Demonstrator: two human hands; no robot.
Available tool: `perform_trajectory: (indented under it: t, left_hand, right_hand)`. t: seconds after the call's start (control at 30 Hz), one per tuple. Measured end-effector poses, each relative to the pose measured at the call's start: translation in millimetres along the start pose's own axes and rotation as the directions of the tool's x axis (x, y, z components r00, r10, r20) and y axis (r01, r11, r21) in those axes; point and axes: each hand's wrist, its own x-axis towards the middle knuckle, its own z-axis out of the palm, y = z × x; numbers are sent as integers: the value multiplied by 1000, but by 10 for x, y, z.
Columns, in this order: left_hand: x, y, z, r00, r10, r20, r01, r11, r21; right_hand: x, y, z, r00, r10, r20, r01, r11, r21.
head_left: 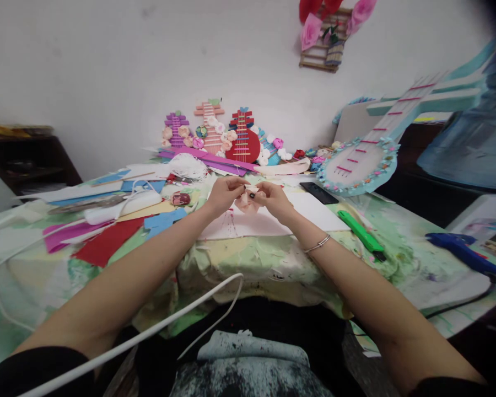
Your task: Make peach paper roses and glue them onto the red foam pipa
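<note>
A small peach paper flower (248, 205) is held up between both hands, above a white sheet (318, 214) on the table. My left hand (228, 194) pinches its upper left edge with thumb and fingertips. From the other side, my right hand (274, 199) has its fingers closed on the flower's right part. The fingertips of the two hands almost meet. Red marks show on the white sheet just below the flower. The flower's finer folds are blurred and partly covered by the fingers.
To the right lie a green utility knife (361, 231), a black phone (318, 193) and a blue glue gun (465, 251). Red felt (109, 242) and blue pieces (165, 220) are at left. Paper lutes (243, 138) lean against the wall. A white cable (149, 336) crosses in front.
</note>
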Motion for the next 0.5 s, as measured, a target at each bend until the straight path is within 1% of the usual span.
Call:
perform_trajectory:
  t: [0.17, 0.33, 0.4, 0.5]
  left_hand:
    - [5, -25, 7, 1000, 30, -4, -30, 999, 33]
    - [-23, -9, 21, 997, 77, 27, -80, 981, 175]
    - [-35, 12, 24, 994, 92, 51, -100, 981, 169]
    - [-38, 29, 17, 991, 92, 95, -102, 989, 111]
  right_hand:
    - [-18, -32, 2, 999, 33, 31, -37, 991, 130]
    - [-15, -29, 0, 993, 65, 93, -82, 978, 192]
    - [-7, -12, -2, 994, 75, 81, -90, 976, 197]
    - [-5, -1, -4, 995, 91, 50, -100, 971, 218]
